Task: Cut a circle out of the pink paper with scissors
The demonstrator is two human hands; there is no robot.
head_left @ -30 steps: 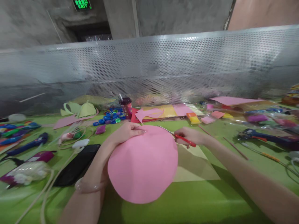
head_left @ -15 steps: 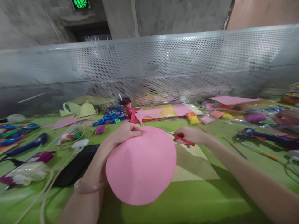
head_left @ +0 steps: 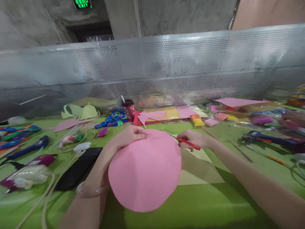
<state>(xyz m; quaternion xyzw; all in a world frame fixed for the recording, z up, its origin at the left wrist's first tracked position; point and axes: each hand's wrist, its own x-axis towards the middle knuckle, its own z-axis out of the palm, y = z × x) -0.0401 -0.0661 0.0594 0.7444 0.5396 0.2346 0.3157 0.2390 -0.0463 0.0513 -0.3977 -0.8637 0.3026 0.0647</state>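
Note:
A large, roughly round pink paper (head_left: 145,171) is held up in front of me, tilted toward the camera. My left hand (head_left: 133,136) pinches its upper left edge, thumb on the near face. Red-handled scissors (head_left: 189,144) are in my right hand (head_left: 193,139), at the paper's upper right edge. Their metal blades point left along that edge; part of them is hidden behind the paper. Under and behind the pink disc, a pale yellow sheet (head_left: 202,171) lies on the green table.
A black phone-like slab (head_left: 78,168) and white cables lie left of my forearm. Farther back stand a lidded cup (head_left: 128,109) with a straw, blue rings (head_left: 113,118) and pink paper scraps (head_left: 152,116). A dark blue tool (head_left: 269,138) lies right. A perforated metal panel (head_left: 152,70) borders the table.
The pink paper has shifted slightly right and down. The scissors have moved a little right, and more of their blades shows above the paper's edge. My left hand keeps its hold.

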